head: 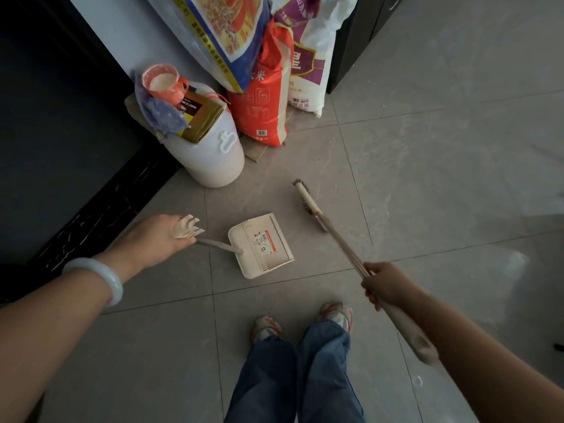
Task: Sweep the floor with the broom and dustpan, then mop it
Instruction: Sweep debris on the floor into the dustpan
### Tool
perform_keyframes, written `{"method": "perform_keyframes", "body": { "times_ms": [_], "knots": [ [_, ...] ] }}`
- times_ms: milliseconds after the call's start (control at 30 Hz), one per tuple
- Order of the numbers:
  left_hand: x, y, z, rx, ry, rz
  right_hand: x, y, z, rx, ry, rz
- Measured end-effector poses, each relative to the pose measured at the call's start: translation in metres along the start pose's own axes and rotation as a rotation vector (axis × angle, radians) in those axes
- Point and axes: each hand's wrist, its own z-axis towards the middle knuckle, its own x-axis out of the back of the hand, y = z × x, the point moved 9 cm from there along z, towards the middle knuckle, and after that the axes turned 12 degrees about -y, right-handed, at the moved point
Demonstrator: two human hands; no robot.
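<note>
A cream dustpan (262,245) rests on the grey tiled floor (427,184) just ahead of my feet. My left hand (155,239) grips the comb-toothed top of its long handle. To the right, my right hand (386,285) holds the broom's shaft near its cream grip. The broom head (306,199) touches the floor beyond the dustpan, its dark bristles facing away from the pan. No mop is in view.
A white plastic drum (213,154) with a box, cloth and pink cup on top stands in the corner. Several grain sacks (268,96) lean on the wall behind it. A dark door and black threshold (100,209) run along the left; a dark cabinet (360,35) at upper right.
</note>
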Motion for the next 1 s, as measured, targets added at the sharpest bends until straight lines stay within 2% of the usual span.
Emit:
{"method": "perform_keyframes", "body": {
  "times_ms": [67, 167, 233, 300, 367, 467, 533, 667, 733, 833, 900, 1000],
  "knots": [
    [0.0, 0.012, 0.005, -0.041, -0.028, 0.04, 0.004, -0.003, 0.012, -0.035, 0.049, -0.17],
    [-0.004, 0.027, 0.013, -0.078, -0.071, 0.092, -0.027, 0.0, 0.023, -0.099, -0.054, -0.196],
    [-0.004, 0.036, 0.017, -0.093, -0.085, 0.116, -0.057, 0.001, 0.017, -0.091, -0.132, -0.092],
    [-0.001, 0.042, 0.019, -0.103, -0.084, 0.121, -0.067, 0.008, 0.004, -0.032, -0.147, 0.126],
    [0.001, 0.042, 0.019, -0.11, -0.085, 0.112, -0.059, 0.023, -0.009, 0.012, -0.16, 0.372],
    [0.0, 0.038, 0.018, -0.109, -0.102, 0.127, -0.037, 0.044, -0.027, 0.04, -0.129, 0.47],
    [-0.005, 0.038, 0.017, -0.13, -0.119, 0.163, -0.024, 0.05, -0.034, 0.028, -0.058, 0.428],
    [-0.012, 0.048, 0.018, -0.191, -0.105, 0.228, -0.01, 0.051, -0.029, -0.069, 0.097, 0.155],
    [-0.014, 0.052, 0.019, -0.207, -0.098, 0.252, -0.017, 0.051, -0.017, -0.121, 0.115, 0.099],
    [-0.015, 0.056, 0.019, -0.218, -0.087, 0.261, -0.049, 0.045, -0.008, -0.165, 0.037, 0.033],
    [-0.014, 0.054, 0.018, -0.22, -0.086, 0.273, -0.069, 0.04, -0.011, -0.142, -0.055, 0.116],
    [-0.013, 0.047, 0.018, -0.214, -0.084, 0.273, -0.07, 0.038, -0.022, -0.059, -0.126, 0.441]
  ]
}}
